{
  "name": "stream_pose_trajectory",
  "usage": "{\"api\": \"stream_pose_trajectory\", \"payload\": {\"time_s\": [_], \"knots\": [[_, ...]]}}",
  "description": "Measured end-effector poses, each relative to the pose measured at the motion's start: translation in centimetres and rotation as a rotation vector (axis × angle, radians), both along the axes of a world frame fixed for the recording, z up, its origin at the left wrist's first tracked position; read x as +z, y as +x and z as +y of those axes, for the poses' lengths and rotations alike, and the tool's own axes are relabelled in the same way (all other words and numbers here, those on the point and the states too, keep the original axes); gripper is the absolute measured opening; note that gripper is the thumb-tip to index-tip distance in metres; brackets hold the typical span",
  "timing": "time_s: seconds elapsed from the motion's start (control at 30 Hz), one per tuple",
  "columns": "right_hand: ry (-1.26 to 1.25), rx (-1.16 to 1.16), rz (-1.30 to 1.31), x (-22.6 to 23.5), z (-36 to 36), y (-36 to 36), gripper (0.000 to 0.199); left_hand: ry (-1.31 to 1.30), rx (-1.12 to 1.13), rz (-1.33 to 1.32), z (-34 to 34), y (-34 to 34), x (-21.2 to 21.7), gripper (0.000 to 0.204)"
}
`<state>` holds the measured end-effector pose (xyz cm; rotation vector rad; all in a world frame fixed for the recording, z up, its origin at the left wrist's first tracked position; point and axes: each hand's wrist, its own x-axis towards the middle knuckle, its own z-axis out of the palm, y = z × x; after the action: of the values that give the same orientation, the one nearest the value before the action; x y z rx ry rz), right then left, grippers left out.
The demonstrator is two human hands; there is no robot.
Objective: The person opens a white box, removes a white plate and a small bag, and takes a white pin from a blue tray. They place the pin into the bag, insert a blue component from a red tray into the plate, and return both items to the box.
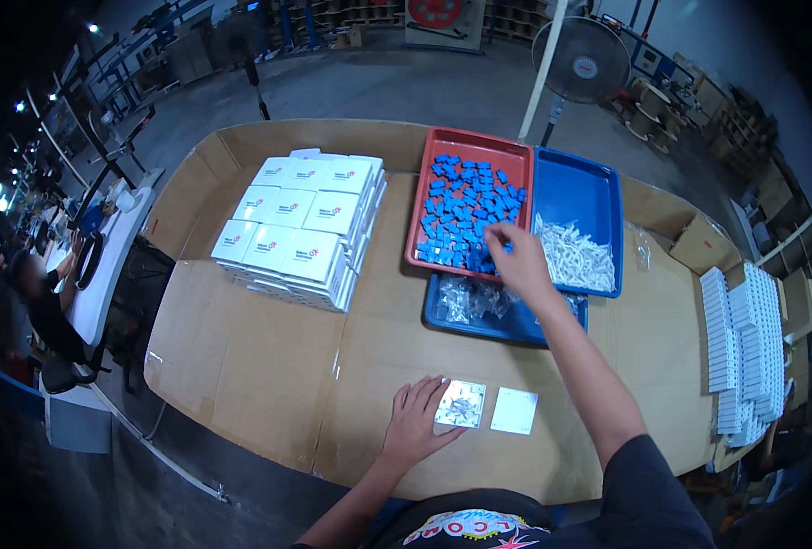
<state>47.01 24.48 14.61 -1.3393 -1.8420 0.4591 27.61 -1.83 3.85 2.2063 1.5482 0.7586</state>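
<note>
My left hand [413, 425] lies at the left side of a shallow white square box [461, 419], fingers on its upper edge and thumb by its lower edge. Shiny, clear-looking contents fill that box. Just right of it lies a flat white square cover [515, 411]. My right hand [519, 261] reaches over the near right part of a red tray [469, 137]. Its fingers are bent together in a pinch among small blue plastic adapters [465, 197]; whether one is between the fingertips is hidden.
A blue tray [578, 174] holds long white plastic pieces [575, 258]. Below the red tray, another blue tray [516, 331] contains clear bags [465, 299]. Stacked white boxes [287, 209] stand left; more white parts [744, 348] are stacked right. Cardboard walls [333, 135] edge the table. A person [44, 302] sits far left.
</note>
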Motion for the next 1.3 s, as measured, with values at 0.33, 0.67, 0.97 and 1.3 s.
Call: {"api": "stream_pose_trajectory", "payload": {"time_s": [0.33,0.67,0.97,1.3], "knots": [[0.239,-0.171,-0.552,-1.2,18.9,-6.8,0.030,-0.004,0.011,-0.028,0.4,-0.3,0.6,0.087],[0.332,-0.086,-0.386,-2.4,20.6,-7.9,0.022,-0.020,0.015,-0.026,0.6,-0.4,0.3,0.083],[0.967,0.050,-0.157,5.6,8.9,-4.2,0.021,0.009,0.018,-0.005,0.1,-0.1,0.2,0.086],[1.131,0.013,-0.144,11.6,-7.6,1.7,0.023,0.083,-0.003,-0.013,-0.6,0.6,-0.1,0.089]]}}
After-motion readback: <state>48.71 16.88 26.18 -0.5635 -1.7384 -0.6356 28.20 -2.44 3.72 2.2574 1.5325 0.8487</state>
